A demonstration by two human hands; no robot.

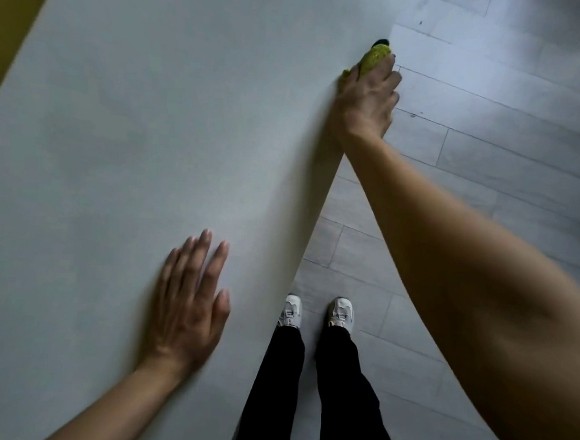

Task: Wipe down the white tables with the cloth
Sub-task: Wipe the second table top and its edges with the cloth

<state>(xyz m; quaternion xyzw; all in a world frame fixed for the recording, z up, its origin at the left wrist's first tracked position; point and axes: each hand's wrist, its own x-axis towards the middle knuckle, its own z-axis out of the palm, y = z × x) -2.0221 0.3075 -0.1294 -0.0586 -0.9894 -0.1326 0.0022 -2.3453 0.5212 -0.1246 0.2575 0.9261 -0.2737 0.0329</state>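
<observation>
Left hand fingers flat on one white table, right hand gripping one cloth

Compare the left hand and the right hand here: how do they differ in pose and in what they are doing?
The left hand lies flat with straight, spread fingers; the right hand has its fingers curled round the green cloth. The left hand holds nothing; the right grips the cloth. The left rests near the person, well in from the edge of the white table; the right reaches far out at the table's edge. Both are bare and on the same table.
</observation>
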